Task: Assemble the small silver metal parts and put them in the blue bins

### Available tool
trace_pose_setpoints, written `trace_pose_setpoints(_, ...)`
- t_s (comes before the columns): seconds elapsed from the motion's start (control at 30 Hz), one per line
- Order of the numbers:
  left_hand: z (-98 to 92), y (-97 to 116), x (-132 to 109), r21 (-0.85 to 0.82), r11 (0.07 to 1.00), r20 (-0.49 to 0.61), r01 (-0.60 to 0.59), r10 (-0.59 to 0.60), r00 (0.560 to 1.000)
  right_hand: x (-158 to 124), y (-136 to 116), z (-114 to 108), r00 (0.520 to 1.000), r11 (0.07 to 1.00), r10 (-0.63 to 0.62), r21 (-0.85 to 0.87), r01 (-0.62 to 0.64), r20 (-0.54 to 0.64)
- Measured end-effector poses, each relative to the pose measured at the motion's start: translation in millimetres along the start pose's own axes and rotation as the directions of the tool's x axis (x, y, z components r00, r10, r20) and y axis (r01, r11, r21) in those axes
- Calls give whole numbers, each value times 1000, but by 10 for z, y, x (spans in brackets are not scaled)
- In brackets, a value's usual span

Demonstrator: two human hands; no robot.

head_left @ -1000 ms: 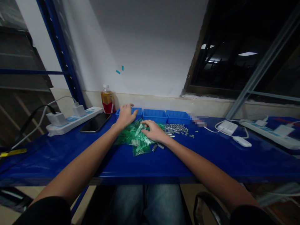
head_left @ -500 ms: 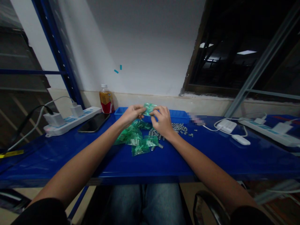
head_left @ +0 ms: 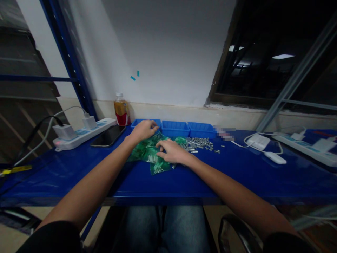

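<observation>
My left hand hovers at the back of a heap of green plastic bags, in front of the left blue bin. Its fingers are loosely bent, with nothing visible in them. Over the right part of the heap is my right hand, thumb and fingers apart and holding nothing visible. Below its fingertips lies a small green bag with silvery pieces inside. Another bit of green plastic shows behind my right hand. Loose metal parts, some long and some short, are spread to the right.
Three blue bins stand in a row along the wall. A drink bottle, a phone and a power strip with plugs are at the left. White chargers and cables and another power strip lie right.
Both hands have come apart and let go of the small green bag held up between them. My right hand has moved down and left over the heap; the left has shifted slightly.
</observation>
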State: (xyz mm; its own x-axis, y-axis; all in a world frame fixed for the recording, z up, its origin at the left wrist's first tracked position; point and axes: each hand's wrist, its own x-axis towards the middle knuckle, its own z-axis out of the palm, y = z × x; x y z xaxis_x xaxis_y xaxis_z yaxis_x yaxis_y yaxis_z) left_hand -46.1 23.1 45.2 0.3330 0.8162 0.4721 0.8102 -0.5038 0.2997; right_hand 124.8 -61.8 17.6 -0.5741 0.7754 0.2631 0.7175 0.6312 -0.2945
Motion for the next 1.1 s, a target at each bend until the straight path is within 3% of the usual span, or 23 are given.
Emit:
trace_pose_setpoints(0.1,-6,14,8,-15,1000,60,14,-13,998,25,28,-9,1000,1000,15,22,-15,2)
trace_pose_setpoints(0.2,-28,5,2,-8,1000,73,-9,9,997,4,-7,-50,999,998,33,60,-34,19)
trace_pose_setpoints(0.37,-37,49,-18,-17,999,63,-35,36,997,-81,-177,-94,999,998,33,-59,-31,33)
trace_pose_setpoints(0.47,-51,45,0,-20,1000,82,-14,15,996,-85,-223,-93,999,999,37,1,-37,23)
trace_pose_setpoints(0.53,-102,-6,16,-38,999,155,36,-30,988,-66,-205,-140,999,994,39,101,-35,-33)
trace_pose_setpoints(0.6,-196,-91,12,-50,993,278,103,-85,957,-38,-164,-265,973,987,45,158,-9,-227)
trace_pose_setpoints(0.63,-254,-139,-2,-40,991,343,131,-110,933,-19,-142,-358,922,987,60,159,1,-381)
trace_pose_setpoints(0.7,-363,-230,-51,14,986,444,166,-155,882,44,-106,-579,720,992,97,127,-13,-687)
trace_pose_setpoints(0.73,-404,-268,-79,51,983,488,179,-180,854,92,-94,-688,609,994,106,106,-37,-786)
trace_pose_setpoints(0.77,-430,-298,-105,83,979,538,188,-203,818,154,-84,-782,531,995,103,80,-66,-841)
trace_pose_setpoints(0.8,-441,-321,-126,105,976,596,193,-217,773,229,-74,-851,501,995,83,40,-95,-862)
trace_pose_setpoints(0.83,-441,-335,-140,117,974,650,193,-222,727,313,-63,-886,514,993,52,-12,-119,-856)
trace_pose_setpoints(0.87,-434,-341,-146,120,975,690,186,-217,691,401,-50,-885,564,989,14,-73,-132,-826)
trace_pose_setpoints(0.93,-428,-331,-144,113,983,701,148,-184,689,554,-12,-782,697,974,-43,-185,-129,-715)
trace_pose_setpoints(1.0,-471,-290,-133,86,993,620,82,-118,776,636,37,-602,847,964,-65,-254,-84,-528)
trace_pose_setpoints(1.03,-516,-257,-128,63,997,558,40,-69,827,641,65,-510,895,965,-55,-254,-66,-442)
trace_pose_setpoints(1.1,-632,-167,-114,9,999,399,-50,43,916,585,121,-361,926,977,-16,-203,-66,-377)
